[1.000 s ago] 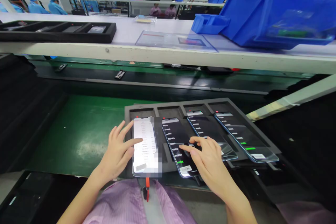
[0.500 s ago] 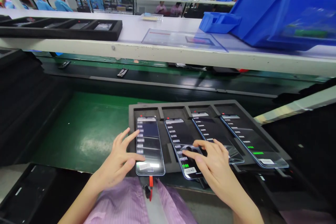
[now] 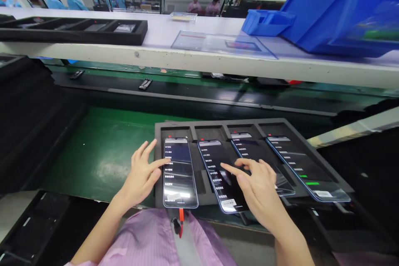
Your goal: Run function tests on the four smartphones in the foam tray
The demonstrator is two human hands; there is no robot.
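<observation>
A dark foam tray (image 3: 162, 129) on the green mat holds several phones side by side, screens lit with dark menu lists. My left hand (image 3: 141, 174) is spread beside the leftmost phone (image 3: 180, 174), its index finger touching the screen's left edge. My right hand (image 3: 257, 185) hovers over the second phone (image 3: 218, 170), index finger pointing onto its screen and covering its lower right. Two more phones (image 3: 307, 166) lie to the right, one with a green line on its list. Neither hand holds anything.
A white shelf (image 3: 199, 60) runs across above a black conveyor belt with small parts (image 3: 145, 84). On the shelf are a black tray (image 3: 75, 31), a clear sheet (image 3: 218, 43) and blue bins (image 3: 327, 16). Black foam lies at left. Other workers sit far behind.
The leftmost phone's screen went from bright white to a dark menu. My right index finger moved up the second phone's screen. My left finger stays at the first phone's edge.
</observation>
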